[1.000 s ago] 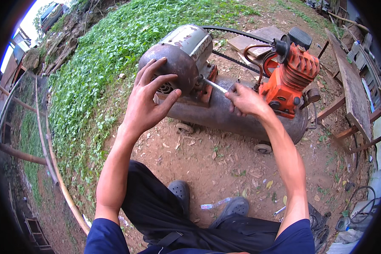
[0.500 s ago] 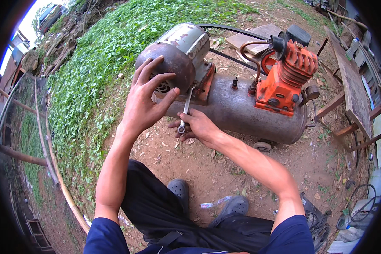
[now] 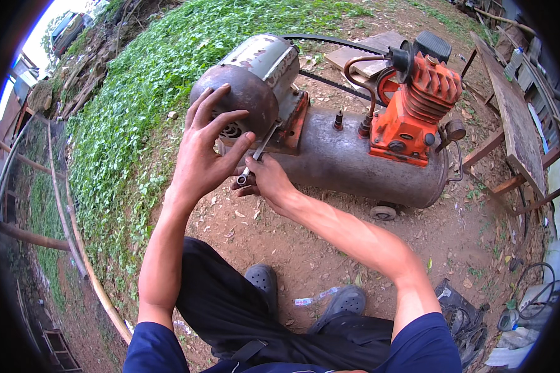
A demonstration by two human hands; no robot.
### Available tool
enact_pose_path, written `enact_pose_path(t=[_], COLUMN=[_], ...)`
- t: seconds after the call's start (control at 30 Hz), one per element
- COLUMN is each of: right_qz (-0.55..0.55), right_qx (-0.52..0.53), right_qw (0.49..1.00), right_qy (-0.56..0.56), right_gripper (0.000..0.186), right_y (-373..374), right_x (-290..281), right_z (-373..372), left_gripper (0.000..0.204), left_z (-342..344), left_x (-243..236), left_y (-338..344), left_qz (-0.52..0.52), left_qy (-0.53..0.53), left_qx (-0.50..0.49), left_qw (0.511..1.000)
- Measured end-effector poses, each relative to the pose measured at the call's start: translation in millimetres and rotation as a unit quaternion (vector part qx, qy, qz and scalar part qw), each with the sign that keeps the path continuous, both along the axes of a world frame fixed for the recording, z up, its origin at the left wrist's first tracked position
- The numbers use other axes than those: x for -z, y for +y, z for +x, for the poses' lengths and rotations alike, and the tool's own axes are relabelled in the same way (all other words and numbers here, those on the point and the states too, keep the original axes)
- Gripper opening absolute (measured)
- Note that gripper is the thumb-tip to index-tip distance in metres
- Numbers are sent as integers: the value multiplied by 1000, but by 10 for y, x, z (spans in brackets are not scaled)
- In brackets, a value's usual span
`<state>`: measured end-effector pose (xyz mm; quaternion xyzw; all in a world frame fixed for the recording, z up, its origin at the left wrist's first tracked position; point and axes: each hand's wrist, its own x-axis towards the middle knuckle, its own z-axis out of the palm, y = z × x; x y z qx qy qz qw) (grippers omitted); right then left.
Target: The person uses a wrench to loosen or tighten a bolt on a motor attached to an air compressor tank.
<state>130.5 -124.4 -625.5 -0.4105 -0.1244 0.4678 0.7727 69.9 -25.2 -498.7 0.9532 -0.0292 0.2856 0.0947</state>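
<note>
My right hand grips a silver combination wrench. Its ring end sticks out below my fingers, and its far end reaches a bolt area at the base of the electric motor. Fingers spread, my left hand rests its fingertips against the motor's rounded, rusty end cover. The motor sits on an orange bracket on a dark, worn air tank. On the tank's right stands an orange compressor pump with cooling fins. Whether the wrench is seated on a bolt head is too small to tell.
A black drive belt runs between motor and pump, beside wooden boards. A wooden bench stands at right, with cables on the ground below. Bamboo poles line the left. My clogs stand on bare soil.
My right hand has swung left with the wrench, so its lower end now lies farther left and higher. My left hand stays against the motor cover. The whole view has shifted slightly.
</note>
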Motion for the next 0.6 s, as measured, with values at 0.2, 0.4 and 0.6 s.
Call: enact_pose_path(t=[0.2,0.4,0.6], right_qz=[-67,-158,-273], right_qx=[-23,-128,-161], right_qw=[997,966,879], right_qy=[-24,-159,-356], right_gripper=[29,32,33], right_y=[-264,-556,-646], right_x=[-127,-5,-194], right_z=[117,440,532], left_gripper=[34,35,35], left_z=[-6,7,-54], left_x=[10,-9,-28], left_y=[16,20,86], left_qz=[7,-7,-8], left_qy=[4,3,15], left_qx=[-1,7,12], left_qw=[1000,1000,1000])
